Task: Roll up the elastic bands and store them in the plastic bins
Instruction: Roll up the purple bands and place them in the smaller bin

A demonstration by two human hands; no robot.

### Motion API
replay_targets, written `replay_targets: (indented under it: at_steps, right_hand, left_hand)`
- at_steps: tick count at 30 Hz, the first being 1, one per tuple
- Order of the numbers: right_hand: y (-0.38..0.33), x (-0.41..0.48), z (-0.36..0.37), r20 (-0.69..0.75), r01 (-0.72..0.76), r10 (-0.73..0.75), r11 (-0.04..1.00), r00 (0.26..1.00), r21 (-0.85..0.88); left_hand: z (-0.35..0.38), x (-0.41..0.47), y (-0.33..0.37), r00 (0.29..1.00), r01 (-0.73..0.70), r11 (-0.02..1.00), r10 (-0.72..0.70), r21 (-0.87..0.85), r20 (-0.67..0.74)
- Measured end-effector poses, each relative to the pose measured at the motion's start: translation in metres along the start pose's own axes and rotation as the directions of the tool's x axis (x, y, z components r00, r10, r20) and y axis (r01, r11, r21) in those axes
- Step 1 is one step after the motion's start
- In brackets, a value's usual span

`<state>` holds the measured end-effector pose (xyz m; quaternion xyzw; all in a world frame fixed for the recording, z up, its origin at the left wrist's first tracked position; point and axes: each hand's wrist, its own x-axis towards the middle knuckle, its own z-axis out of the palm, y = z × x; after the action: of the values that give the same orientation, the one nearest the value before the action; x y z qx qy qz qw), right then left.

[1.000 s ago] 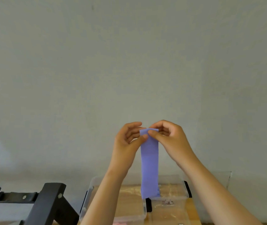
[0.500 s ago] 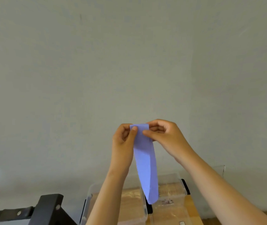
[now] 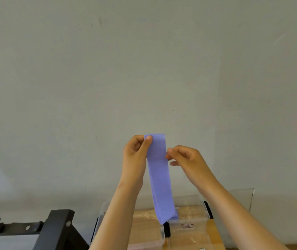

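Now, band: we hold the purple elastic band (image 3: 159,177) up in front of the grey wall (image 3: 144,69). It hangs flat and unrolled, almost straight down, and drifts a little to the right toward its lower end.
Left grip: our left grip (image 3: 135,154) pinches the band's top left corner between the thumb and the curled fingers. It is the higher of the two.
Right grip: our right grip (image 3: 185,159) sits lower, beside the band's right edge, with its fingers curled. Its fingertips (image 3: 168,153) meet that edge, but we cannot tell whether they pinch it or only touch it.
Band's lower end: it comes to a blunt point, with a second layer showing just to the right of it. It hangs in front of the place where the two bins meet. We cannot tell whether it touches them.
Bins: the left bin (image 3: 101,212) and the right bin (image 3: 202,197), both of clear plastic, stand side by side below our arms. Each has black latches (image 3: 166,231) on its sides.
Table: the bins stand on a wooden table (image 3: 214,232), whose grain shows through their clear walls.
Elsewhere: a black frame (image 3: 59,230) with screw heads fills the lower left corner. A clear panel (image 3: 241,197) stands upright against the wall to the right, behind the right bin.
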<state>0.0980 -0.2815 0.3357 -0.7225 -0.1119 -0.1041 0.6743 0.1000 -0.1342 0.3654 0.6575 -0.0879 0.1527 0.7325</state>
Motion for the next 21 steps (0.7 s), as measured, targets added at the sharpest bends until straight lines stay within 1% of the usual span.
replay_targets:
  at_steps: [3,5,9,13,21]
  right_hand:
    - [0.003,-0.002,0.0,0.023,-0.026,0.026,1.0,0.999,-0.004]
    - [0.005,-0.001,-0.002,0.005,-0.039,0.039,0.999,0.999,-0.008]
    - [0.011,0.001,-0.006,-0.016,-0.042,0.042,0.999,0.999,0.008]
    - [0.012,0.001,-0.001,0.047,-0.052,0.052,0.999,0.998,-0.008]
    - [0.004,0.001,0.004,0.037,0.002,0.0,0.998,0.999,-0.056]
  left_hand:
    - [-0.003,0.002,0.001,0.999,0.005,0.999,-0.007,0.047,0.049]
    - [-0.005,0.003,0.003,0.998,0.005,0.996,-0.01,0.089,0.058]
    - [-0.01,0.008,0.009,0.998,0.017,0.993,-0.024,0.116,0.065]
    - [-0.013,0.014,0.013,0.997,0.034,0.996,-0.04,0.08,0.066]
    - [-0.018,0.015,0.013,0.991,0.081,0.997,-0.081,0.011,0.105]
